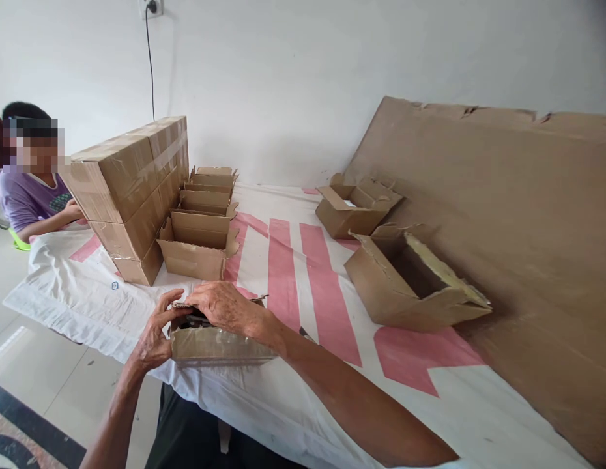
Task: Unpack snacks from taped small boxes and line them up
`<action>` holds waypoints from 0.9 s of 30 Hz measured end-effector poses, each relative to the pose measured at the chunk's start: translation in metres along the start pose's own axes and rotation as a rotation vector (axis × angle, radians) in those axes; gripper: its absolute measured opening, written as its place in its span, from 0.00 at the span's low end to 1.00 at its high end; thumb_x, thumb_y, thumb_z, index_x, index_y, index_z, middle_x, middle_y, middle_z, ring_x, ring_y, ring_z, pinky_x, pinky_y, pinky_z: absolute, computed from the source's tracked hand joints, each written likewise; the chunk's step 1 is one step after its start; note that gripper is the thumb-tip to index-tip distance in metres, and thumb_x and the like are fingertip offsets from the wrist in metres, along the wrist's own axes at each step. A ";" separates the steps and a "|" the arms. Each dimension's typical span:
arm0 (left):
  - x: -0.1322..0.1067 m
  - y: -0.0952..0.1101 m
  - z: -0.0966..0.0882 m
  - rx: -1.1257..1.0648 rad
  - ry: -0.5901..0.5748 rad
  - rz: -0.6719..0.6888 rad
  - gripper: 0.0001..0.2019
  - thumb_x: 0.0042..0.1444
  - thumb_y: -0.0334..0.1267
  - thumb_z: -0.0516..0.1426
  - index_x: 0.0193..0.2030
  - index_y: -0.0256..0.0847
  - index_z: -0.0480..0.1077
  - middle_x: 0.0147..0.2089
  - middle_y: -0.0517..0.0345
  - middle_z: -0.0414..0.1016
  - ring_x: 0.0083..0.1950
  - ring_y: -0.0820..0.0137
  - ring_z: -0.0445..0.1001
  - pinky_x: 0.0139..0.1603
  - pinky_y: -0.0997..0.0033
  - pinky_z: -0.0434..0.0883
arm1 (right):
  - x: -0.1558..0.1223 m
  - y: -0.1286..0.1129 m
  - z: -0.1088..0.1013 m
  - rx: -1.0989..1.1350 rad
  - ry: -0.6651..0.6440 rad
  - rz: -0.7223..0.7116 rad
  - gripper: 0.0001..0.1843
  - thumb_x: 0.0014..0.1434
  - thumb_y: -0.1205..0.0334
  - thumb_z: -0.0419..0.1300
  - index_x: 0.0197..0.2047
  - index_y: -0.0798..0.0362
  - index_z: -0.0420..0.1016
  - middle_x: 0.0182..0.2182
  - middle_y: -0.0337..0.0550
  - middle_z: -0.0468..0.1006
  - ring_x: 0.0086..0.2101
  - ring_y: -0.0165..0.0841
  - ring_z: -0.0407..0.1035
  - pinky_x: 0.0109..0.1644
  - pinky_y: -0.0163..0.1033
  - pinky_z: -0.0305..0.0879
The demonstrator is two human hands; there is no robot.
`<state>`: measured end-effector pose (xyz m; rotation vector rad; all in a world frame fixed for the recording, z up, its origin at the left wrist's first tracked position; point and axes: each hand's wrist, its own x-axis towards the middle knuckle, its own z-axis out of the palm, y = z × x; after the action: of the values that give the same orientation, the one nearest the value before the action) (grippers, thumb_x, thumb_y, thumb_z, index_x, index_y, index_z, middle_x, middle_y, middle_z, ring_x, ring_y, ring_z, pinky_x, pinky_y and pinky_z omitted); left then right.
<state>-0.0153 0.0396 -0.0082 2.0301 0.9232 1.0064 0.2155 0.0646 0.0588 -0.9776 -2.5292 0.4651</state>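
Note:
A small cardboard box (217, 346) lies at the table's front edge, close to my body. My left hand (156, 335) grips its left end, with the fingers over the top corner. Across the top rests my right hand (229, 309), its fingers bent over a raised flap near the left corner. Between the hands the box's mouth is partly uncovered and dark inside. What it contains is mostly hidden by my right hand, and that hand's fingertips are hard to make out.
Taped cartons (131, 189) are stacked at the left, beside a row of open boxes (195, 251). Two open boxes stand at the right, one nearer (395, 286) and one farther (342, 218). A large cardboard sheet (508, 215) leans on the wall. Another person (34, 189) sits at far left.

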 end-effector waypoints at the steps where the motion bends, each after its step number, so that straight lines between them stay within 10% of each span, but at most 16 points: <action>1: 0.001 0.001 0.000 0.000 -0.013 0.006 0.21 0.59 0.39 0.69 0.60 0.47 0.81 0.73 0.41 0.66 0.73 0.45 0.69 0.72 0.45 0.69 | 0.001 0.000 -0.002 -0.025 -0.016 0.010 0.17 0.67 0.77 0.56 0.40 0.51 0.84 0.40 0.44 0.86 0.40 0.36 0.77 0.40 0.38 0.63; 27: 0.009 0.024 0.006 0.012 0.014 0.002 0.17 0.54 0.30 0.61 0.51 0.41 0.79 0.48 0.51 0.75 0.48 0.61 0.72 0.47 0.66 0.71 | 0.028 -0.020 -0.007 0.051 0.047 0.068 0.08 0.73 0.67 0.62 0.42 0.53 0.83 0.41 0.43 0.85 0.39 0.33 0.74 0.42 0.38 0.59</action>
<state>0.0003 0.0329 0.0111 2.0373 0.9366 1.0195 0.1883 0.0712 0.0804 -1.0455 -2.4366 0.5173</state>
